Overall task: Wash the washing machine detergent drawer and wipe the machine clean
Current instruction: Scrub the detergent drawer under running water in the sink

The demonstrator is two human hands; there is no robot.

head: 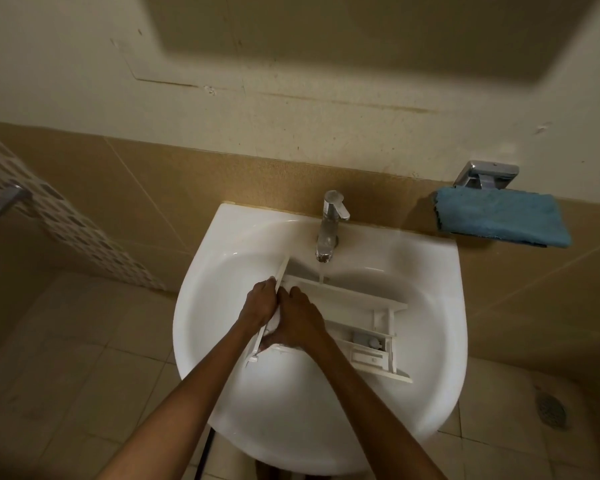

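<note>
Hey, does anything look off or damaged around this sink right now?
Nothing looks broken or spilled. The drawer lies slantwise across the sink under the running tap, as washing needs. The only odd spot is the wall above: a stained line and scuffs, like the outline of something once mounted there.

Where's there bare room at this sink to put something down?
Free: the basin floor between the drawer and the front rim of the sink, and the ledge left of the tap. Crowded: mid-basin, where left hand and right hand hold the drawer.
</note>
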